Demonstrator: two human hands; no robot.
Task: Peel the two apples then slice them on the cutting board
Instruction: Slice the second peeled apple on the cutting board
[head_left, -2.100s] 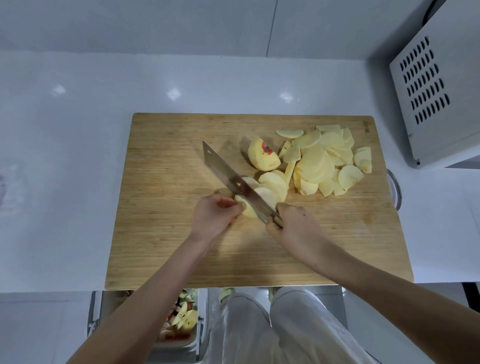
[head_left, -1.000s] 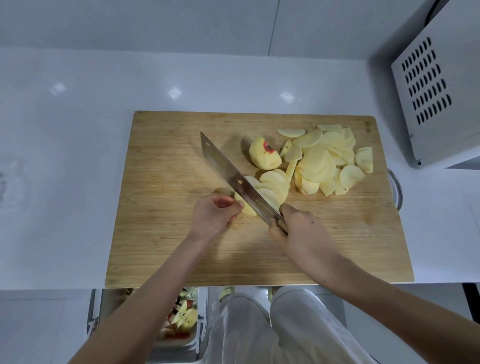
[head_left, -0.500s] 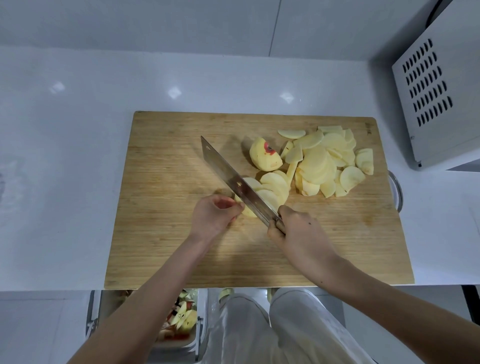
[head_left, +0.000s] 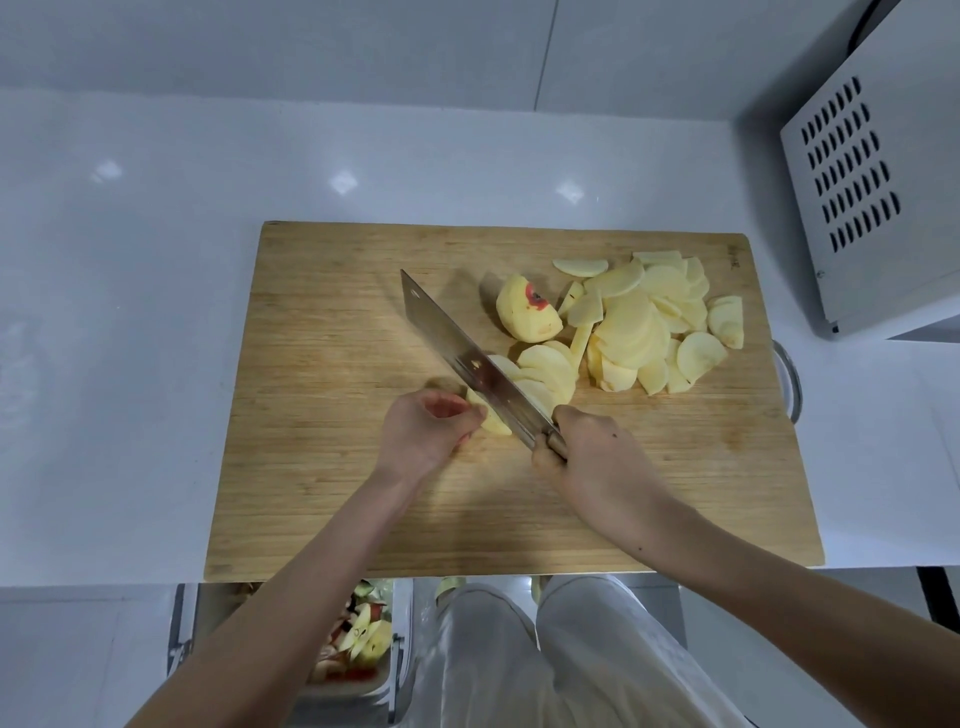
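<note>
Two bare hands work over a wooden cutting board (head_left: 337, 312) that lies with its long axis left to right on a white counter (head_left: 156, 260). A small dark mark (head_left: 734, 257) at the board's far right corner is too small to read. The left hand (head_left: 426, 434) curls its fingers on a small apple piece (head_left: 491, 422) near the board's middle, pinning it down. The right hand (head_left: 587, 457) grips the handle of a cleaver (head_left: 467, 358). Its long blade runs diagonally, tip pointing away and to the left, and meets the held piece. Fresh slices (head_left: 545, 374) lean just right of the blade. Beyond them sits a peeled apple chunk (head_left: 522, 317) with a red patch of skin, and a heap of slices (head_left: 649, 322) covers the board's far right part. A white vented appliance (head_left: 872, 182) stands at the right.
</note>
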